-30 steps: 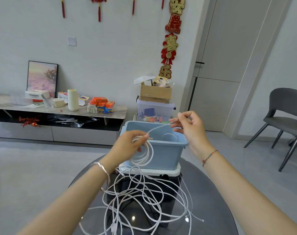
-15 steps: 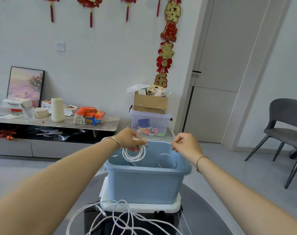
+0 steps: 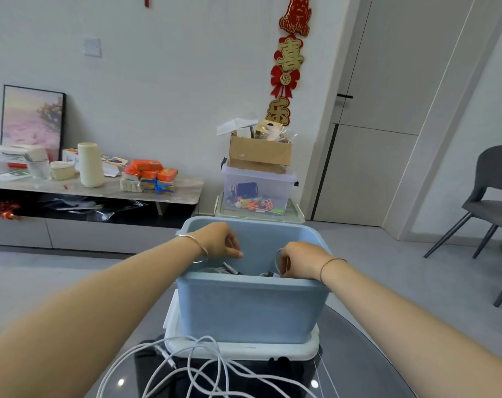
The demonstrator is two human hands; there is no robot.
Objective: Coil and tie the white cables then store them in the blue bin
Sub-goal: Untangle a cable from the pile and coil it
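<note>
Left hand (image 3: 221,239) and right hand (image 3: 298,261) lowered into blue bin (image 3: 252,308), grips unclear, loose white cables (image 3: 189,372) in front

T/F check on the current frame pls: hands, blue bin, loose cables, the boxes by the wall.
1. The left hand and the right hand are both at the open top of the blue bin. True.
2. The blue bin stands directly on the floor. False: it stands on a white tray, which is on the dark table.
3. Loose white cables lie on the table in front of the bin. True.
4. The cardboard box sits under the clear container. False: the box sits on top of the container.
</note>
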